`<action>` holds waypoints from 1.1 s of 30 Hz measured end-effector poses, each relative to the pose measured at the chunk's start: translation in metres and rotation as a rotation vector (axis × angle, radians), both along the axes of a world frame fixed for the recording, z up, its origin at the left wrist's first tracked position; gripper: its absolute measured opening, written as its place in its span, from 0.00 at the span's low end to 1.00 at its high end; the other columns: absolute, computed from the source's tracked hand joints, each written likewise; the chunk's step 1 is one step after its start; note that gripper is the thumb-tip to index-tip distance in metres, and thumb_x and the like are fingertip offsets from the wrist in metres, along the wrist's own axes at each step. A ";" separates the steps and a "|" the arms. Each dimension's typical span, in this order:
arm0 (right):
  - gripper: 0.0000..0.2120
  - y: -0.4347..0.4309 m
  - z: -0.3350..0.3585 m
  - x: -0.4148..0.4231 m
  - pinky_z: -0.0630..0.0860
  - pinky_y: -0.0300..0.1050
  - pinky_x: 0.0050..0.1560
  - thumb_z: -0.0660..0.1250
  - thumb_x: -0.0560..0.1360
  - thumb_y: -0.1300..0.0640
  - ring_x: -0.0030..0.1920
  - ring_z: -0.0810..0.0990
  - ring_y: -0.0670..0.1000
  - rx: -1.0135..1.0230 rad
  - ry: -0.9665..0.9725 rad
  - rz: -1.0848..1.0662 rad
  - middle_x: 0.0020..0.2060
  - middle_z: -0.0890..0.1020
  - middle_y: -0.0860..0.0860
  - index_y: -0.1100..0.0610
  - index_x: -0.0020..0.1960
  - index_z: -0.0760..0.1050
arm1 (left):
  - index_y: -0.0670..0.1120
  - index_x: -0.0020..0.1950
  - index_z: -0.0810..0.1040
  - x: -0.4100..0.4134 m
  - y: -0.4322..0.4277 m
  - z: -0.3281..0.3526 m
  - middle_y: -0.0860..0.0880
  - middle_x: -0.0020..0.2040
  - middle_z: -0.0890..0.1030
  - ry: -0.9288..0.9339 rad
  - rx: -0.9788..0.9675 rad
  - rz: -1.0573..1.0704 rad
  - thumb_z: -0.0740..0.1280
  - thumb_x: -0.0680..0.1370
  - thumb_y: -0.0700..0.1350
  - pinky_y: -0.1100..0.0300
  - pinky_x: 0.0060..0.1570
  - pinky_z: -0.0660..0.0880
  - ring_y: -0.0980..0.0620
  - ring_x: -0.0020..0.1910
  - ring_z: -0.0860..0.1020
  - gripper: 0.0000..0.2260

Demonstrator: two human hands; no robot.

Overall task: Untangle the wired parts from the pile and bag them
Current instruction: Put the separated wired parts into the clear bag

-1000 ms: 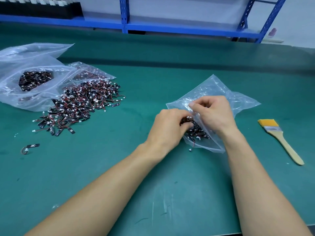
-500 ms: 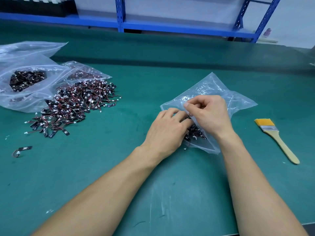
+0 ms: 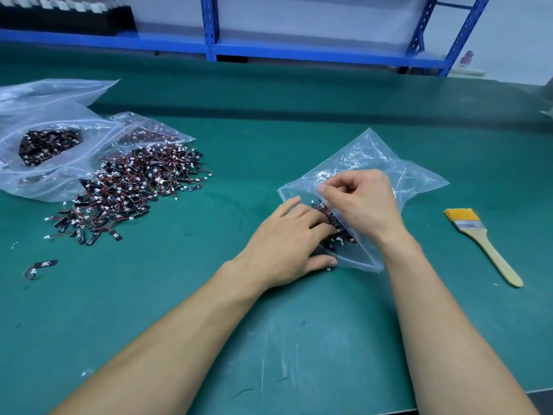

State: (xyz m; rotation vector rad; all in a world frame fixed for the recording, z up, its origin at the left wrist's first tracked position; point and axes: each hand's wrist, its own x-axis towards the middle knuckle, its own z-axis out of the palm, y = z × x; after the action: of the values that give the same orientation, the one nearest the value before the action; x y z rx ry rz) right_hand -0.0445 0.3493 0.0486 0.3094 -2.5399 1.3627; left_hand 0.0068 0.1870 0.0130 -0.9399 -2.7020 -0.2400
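Right hand (image 3: 362, 205) pinches rim of clear plastic bag (image 3: 377, 154) on green bench (image 3: 179, 295); left hand (image 3: 287, 241) lies flat, uncurled, on black red-wired parts (image 3: 339, 232) inside.

Red-black wired parts (image 3: 134, 187) — clear bag (image 3: 374, 157)

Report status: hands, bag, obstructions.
Right hand pinches edge of bag. Left hand, fingers straight, presses wired parts at its mouth. Pile left, brush right, neither obstructing.
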 end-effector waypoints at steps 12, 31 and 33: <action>0.06 0.001 -0.002 -0.002 0.70 0.34 0.31 0.72 0.70 0.52 0.26 0.72 0.42 0.027 0.002 -0.008 0.27 0.81 0.48 0.49 0.34 0.82 | 0.52 0.53 0.76 0.002 0.004 -0.001 0.53 0.52 0.74 0.040 0.165 0.050 0.66 0.78 0.57 0.57 0.48 0.65 0.50 0.50 0.69 0.11; 0.35 0.000 -0.001 0.007 0.64 0.46 0.33 0.57 0.72 0.25 0.26 0.64 0.45 0.456 -0.134 0.182 0.25 0.76 0.49 0.59 0.36 0.73 | 0.49 0.54 0.81 0.012 -0.098 0.007 0.54 0.47 0.81 0.065 0.201 0.177 0.68 0.79 0.49 0.51 0.50 0.73 0.49 0.47 0.74 0.07; 0.28 0.004 0.001 0.007 0.68 0.44 0.32 0.61 0.71 0.27 0.25 0.71 0.45 0.573 -0.151 0.113 0.22 0.75 0.45 0.52 0.34 0.75 | 0.49 0.57 0.81 0.012 -0.122 0.006 0.52 0.51 0.81 0.073 0.152 0.267 0.69 0.78 0.49 0.50 0.53 0.73 0.47 0.51 0.75 0.09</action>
State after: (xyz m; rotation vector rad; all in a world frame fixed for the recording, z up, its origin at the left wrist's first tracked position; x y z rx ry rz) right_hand -0.0373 0.3535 0.0495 0.4702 -3.0420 0.6767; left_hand 0.0189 0.0649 0.0191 -0.5277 -2.6602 -0.3422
